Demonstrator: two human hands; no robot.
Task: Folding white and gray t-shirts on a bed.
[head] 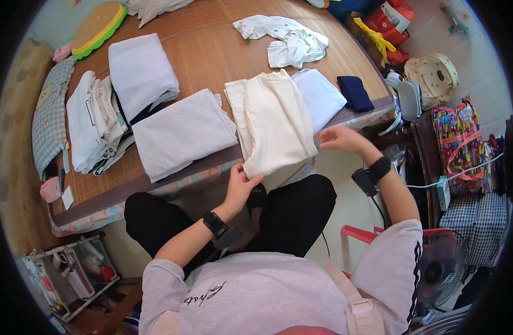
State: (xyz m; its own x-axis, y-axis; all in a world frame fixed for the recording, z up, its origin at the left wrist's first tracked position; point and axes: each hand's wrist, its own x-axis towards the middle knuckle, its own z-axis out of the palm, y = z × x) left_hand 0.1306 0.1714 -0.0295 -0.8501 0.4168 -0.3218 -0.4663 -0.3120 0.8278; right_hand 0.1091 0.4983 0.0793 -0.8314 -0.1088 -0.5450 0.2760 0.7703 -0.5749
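Observation:
A cream garment point(275, 121), partly folded, lies at the bed's front edge with its lower end hanging slightly over. My left hand point(242, 188) pinches its near left corner between thumb and fingers. Just off the garment's right side is my right hand point(342, 139), fingers slightly curled and apart, holding nothing. To the left rests a folded light grey garment point(185, 134). A folded white garment point(317, 98) sits partly behind the cream one on the right, beside a small folded navy cloth point(355, 94).
Further left are a stack of folded clothes point(95, 121) and a folded white pile point(143, 75). A crumpled white printed garment point(298, 42) lies further back on the bamboo mat point(206, 54). An electric fan point(439, 268) stands at lower right, near a red plastic stool point(359, 233).

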